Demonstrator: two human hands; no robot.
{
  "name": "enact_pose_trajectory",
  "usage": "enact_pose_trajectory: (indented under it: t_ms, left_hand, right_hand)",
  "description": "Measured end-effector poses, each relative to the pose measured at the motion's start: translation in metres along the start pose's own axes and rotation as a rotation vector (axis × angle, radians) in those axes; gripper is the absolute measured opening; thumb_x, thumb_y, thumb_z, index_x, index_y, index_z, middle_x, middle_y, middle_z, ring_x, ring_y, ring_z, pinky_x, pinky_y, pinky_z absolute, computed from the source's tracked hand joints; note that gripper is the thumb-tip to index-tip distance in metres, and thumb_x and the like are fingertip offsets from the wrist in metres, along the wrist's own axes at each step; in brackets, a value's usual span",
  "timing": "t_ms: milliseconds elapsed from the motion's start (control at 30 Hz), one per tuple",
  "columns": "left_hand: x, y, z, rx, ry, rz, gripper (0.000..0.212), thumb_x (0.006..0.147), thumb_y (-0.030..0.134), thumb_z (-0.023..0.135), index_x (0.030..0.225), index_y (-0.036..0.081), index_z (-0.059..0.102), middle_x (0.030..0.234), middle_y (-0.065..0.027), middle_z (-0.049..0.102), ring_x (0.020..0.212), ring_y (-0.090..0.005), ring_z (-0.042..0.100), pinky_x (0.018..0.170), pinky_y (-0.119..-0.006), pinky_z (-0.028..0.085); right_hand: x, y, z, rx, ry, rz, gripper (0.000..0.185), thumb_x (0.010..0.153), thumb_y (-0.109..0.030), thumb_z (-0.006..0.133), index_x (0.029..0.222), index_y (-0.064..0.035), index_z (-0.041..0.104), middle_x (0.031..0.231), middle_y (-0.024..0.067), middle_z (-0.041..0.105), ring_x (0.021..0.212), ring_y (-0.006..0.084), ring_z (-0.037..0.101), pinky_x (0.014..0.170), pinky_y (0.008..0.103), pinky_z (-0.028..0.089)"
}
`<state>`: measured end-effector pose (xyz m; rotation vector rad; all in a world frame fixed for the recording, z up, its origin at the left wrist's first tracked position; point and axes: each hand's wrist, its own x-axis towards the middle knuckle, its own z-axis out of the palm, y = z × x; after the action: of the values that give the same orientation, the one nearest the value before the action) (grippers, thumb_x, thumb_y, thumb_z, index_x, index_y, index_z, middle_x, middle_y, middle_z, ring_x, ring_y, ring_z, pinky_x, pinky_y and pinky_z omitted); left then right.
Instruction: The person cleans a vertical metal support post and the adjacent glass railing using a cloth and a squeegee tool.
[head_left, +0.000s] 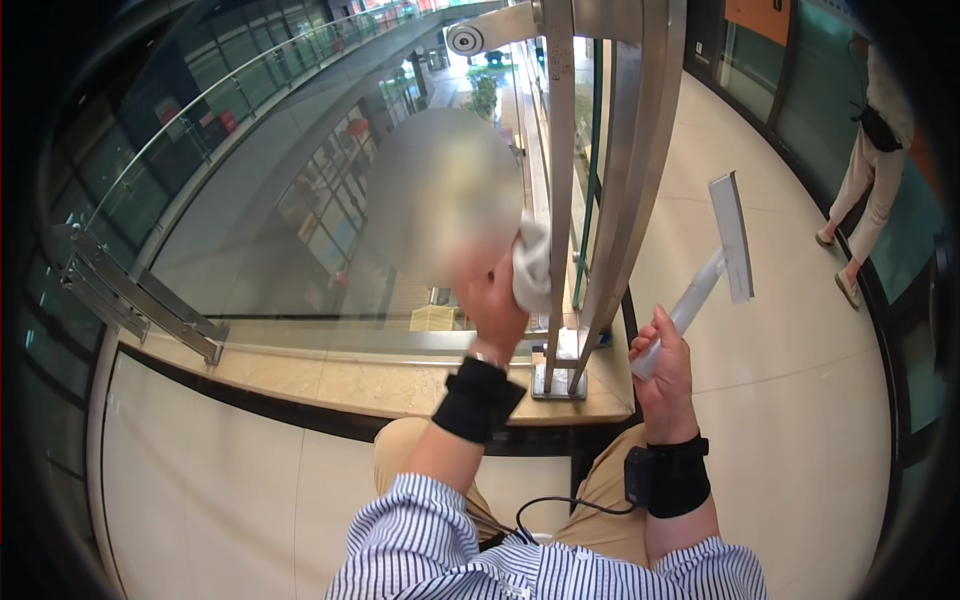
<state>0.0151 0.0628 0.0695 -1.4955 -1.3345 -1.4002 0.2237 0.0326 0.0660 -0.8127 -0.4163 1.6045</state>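
Observation:
My left hand (493, 309) is closed around a crumpled white cloth (533, 268). The cloth lies against the edge of a brushed-metal railing post (556, 195), beside a glass balustrade panel (247, 247). Part of the cloth is hidden by my fingers. Over the tiled floor to the right, my right hand (664, 367) grips a window squeegee (697, 289) by the lower end of its pale grey handle. Its flat blade head (731, 238) points up and away from me, apart from the glass and the post. A blurred oval covers part of the panel above my left hand.
The post's base plate (559, 384) stands on a beige stone ledge (360, 382). A second metal post (142, 300) rises at the left. A black cable (570, 498) runs near my right wrist. At the far right, a person (870, 172) stands by dark glass walls.

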Motion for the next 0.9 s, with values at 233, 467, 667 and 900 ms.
enact_pose_trajectory:
  t_ms: [233,467,667,900]
  left_hand:
    - [-0.035,-0.01,-0.01,0.005,0.009,-0.203,0.04,0.064,0.009,0.069,0.102,0.005,0.058,0.099,-0.012,0.055,0.088,-0.0303,0.052,0.08,-0.037,0.041]
    - [0.112,0.011,-0.017,-0.072,0.15,-0.032,0.047,0.068,0.013,0.064,0.114,0.007,0.055,0.109,-0.012,0.048,0.098,-0.0297,0.044,0.082,-0.038,0.037]
    - [-0.038,0.001,0.005,-0.013,-0.045,-0.137,0.042,0.069,0.016,0.065,0.11,0.009,0.058,0.103,-0.0114,0.052,0.093,-0.0314,0.048,0.082,-0.039,0.041]
    - [-0.067,-0.007,-0.005,0.072,-0.085,-0.213,0.037,0.06,0.014,0.072,0.094,0.009,0.058,0.096,-0.0097,0.055,0.089,-0.0296,0.05,0.076,-0.038,0.042]
  right_hand:
    - [-0.002,-0.002,0.002,-0.003,-0.012,-0.006,0.021,0.085,-0.024,0.06,0.078,-0.0126,0.043,0.062,-0.0035,0.049,0.053,0.0059,0.048,0.051,0.0206,0.041]
    - [-0.004,0.0,0.006,0.003,0.029,-0.014,0.02,0.087,-0.025,0.058,0.077,-0.0144,0.045,0.062,-0.0057,0.048,0.053,0.0038,0.048,0.051,0.0187,0.041]
    - [-0.004,-0.005,0.003,0.016,0.015,0.004,0.018,0.087,-0.024,0.058,0.079,-0.0148,0.045,0.062,-0.0056,0.048,0.053,0.0042,0.049,0.049,0.0182,0.043]
    - [-0.007,-0.005,0.007,0.006,-0.032,0.017,0.017,0.088,-0.024,0.056,0.079,-0.015,0.044,0.063,-0.0055,0.048,0.053,0.0039,0.048,0.049,0.0181,0.044]
